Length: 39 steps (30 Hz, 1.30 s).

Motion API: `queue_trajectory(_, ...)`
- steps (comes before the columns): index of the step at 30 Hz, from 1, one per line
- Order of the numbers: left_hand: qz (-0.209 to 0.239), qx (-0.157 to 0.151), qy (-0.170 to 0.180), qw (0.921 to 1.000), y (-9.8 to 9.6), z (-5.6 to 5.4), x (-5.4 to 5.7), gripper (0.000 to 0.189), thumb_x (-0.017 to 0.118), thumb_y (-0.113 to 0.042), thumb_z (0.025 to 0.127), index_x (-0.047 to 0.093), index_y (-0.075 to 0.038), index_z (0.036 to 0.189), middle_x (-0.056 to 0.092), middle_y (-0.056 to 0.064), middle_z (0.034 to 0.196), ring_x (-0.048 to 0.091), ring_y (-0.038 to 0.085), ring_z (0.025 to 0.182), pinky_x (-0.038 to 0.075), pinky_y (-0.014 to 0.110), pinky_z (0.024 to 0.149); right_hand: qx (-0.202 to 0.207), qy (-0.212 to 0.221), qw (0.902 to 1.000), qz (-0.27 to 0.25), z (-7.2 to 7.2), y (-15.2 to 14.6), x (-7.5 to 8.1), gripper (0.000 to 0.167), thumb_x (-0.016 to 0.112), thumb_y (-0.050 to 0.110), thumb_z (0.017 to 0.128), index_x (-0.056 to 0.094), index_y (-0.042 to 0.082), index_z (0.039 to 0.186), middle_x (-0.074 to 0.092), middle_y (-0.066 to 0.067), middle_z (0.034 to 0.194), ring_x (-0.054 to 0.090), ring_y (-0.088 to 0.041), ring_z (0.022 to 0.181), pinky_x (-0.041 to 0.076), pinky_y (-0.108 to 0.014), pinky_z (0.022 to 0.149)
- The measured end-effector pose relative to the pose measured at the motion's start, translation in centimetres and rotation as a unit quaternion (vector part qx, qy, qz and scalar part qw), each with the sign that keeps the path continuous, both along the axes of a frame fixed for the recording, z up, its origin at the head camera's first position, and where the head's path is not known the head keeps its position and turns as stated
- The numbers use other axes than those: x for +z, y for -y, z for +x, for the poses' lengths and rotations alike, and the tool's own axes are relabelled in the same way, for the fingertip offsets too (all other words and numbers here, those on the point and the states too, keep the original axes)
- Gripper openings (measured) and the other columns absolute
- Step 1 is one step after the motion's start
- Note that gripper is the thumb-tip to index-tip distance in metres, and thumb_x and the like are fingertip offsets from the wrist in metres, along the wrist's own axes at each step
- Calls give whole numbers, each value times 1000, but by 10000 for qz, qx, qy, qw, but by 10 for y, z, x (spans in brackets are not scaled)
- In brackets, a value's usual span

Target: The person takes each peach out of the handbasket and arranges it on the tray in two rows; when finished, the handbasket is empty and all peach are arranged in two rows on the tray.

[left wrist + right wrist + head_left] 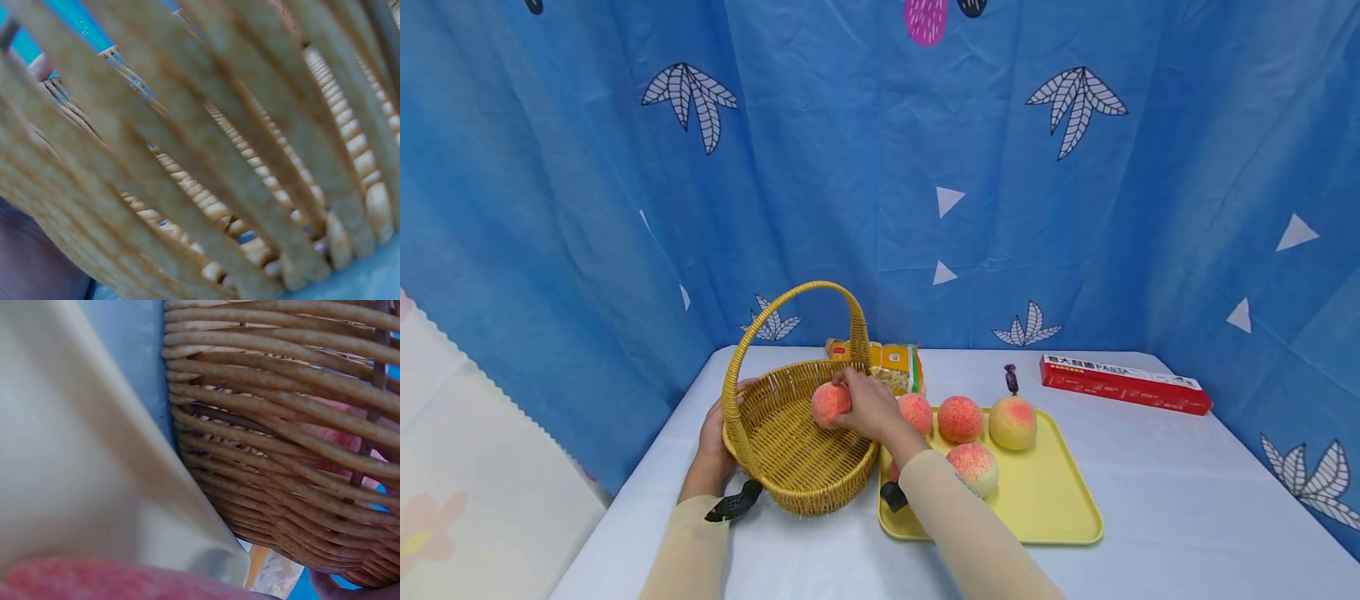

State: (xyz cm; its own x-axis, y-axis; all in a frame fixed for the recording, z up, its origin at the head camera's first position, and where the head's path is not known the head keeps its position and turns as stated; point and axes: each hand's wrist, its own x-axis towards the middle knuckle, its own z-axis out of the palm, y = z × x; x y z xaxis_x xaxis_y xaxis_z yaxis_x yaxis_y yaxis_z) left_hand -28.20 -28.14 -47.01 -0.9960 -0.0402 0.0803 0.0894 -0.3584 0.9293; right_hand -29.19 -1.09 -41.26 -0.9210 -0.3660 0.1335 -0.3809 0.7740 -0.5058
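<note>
A woven wicker basket (pixel 808 492) with a tall arched handle stands on the left part of the table. My left hand (pixel 715 437) holds its left side, fingertips over the rim; in the left wrist view the weave (pixel 187 156) fills the picture. My right hand (pixel 871 406) reaches over the basket's right rim and grips a pinkish-red peach (pixel 831 405) inside the basket, above its bottom. Through the weave in the right wrist view, that peach (pixel 334 434) shows in part. Beside the basket, a yellow tray (pixel 1052 500) bears several peaches (pixel 972 468), partly hidden by my right forearm.
Behind the basket lies a pasta bag (pixel 895 367), orange and clear. A red pasta box (pixel 1123 385) is at the back right, and a small dark purple wrapped piece (pixel 1011 379) lies behind the tray. A blue curtain (pixel 880 208) hangs along the table's back edge.
</note>
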Motion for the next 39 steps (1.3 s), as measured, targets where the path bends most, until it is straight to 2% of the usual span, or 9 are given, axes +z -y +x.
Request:
queue_trajectory(4, -16, 44, 16, 10000, 0, 0, -1, 36, 44, -27, 106, 57, -14, 137, 59, -10, 126, 51, 11, 119, 45, 25, 99, 55, -82, 9998, 168, -1, 0, -1, 72, 80, 41, 83, 46, 27, 145, 53, -1, 141, 50, -27, 130, 40, -53, 107)
queue_trajectory(7, 15, 20, 88, 10000, 0, 0, 0, 36, 44, -26, 106, 56, -13, 138, 58, -9, 127, 52, 11, 118, 46, 24, 99, 119, -143, 9992, 355, -1, 0, -1, 76, 79, 43, 83, 44, 28, 149, 52, -3, 139, 51, -28, 128, 42, -53, 106)
queue_trajectory(10, 81, -26, 162, 9998, 0, -1, 1, 37, 43, -24, 106, 54, -12, 140, 58, -9, 128, 52, 10, 119, 46, 23, 99, 134, -179, 9989, 403, -1, 0, -1, 75, 79, 44, 83, 46, 28, 149, 52, -4, 136, 52, -28, 125, 43, -53, 104)
queue_trajectory(14, 163, -44, 232, 9996, 0, -1, 3, 37, 43, -22, 106, 54, -13, 140, 58, -9, 129, 52, 10, 119, 46, 22, 99, 45, -128, 9994, 308, -1, 0, -1, 73, 80, 45, 82, 48, 26, 145, 54, -2, 139, 51, -27, 128, 42, -52, 106)
queue_trajectory(20, 9, -42, 184, 9998, -1, 0, 3, 38, 44, -23, 106, 54, -12, 141, 58, -8, 129, 53, 11, 119, 46, 23, 99, -141, -29, 9998, 131, -2, 1, -4, 71, 83, 47, 78, 50, 24, 137, 60, 3, 133, 54, -23, 122, 43, -48, 105)
queue_trajectory(26, 18, -33, 164, 9999, -1, 0, 4, 38, 43, -22, 106, 54, -13, 141, 58, -9, 129, 52, 10, 120, 45, 23, 100, 39, -236, 9982, 550, 0, 0, -3, 76, 79, 47, 81, 46, 26, 147, 55, 0, 140, 51, -24, 130, 41, -51, 108)
queue_trajectory(30, 23, -23, 158, 9999, -1, 0, 5, 37, 42, -21, 106, 55, -14, 140, 58, -9, 129, 52, 10, 120, 45, 24, 100, 146, -336, 9965, 749, 1, 0, -2, 76, 77, 49, 82, 47, 28, 148, 55, -3, 137, 53, -26, 126, 43, -51, 105)
queue_trajectory(39, 26, -4, 162, 9999, -2, 1, 4, 37, 44, -23, 106, 55, -12, 140, 59, -8, 130, 53, 12, 121, 46, 25, 101, -5, -336, 9975, 620, 2, 0, -4, 72, 76, 54, 80, 50, 31, 143, 55, -3, 131, 55, -27, 119, 44, -51, 103)
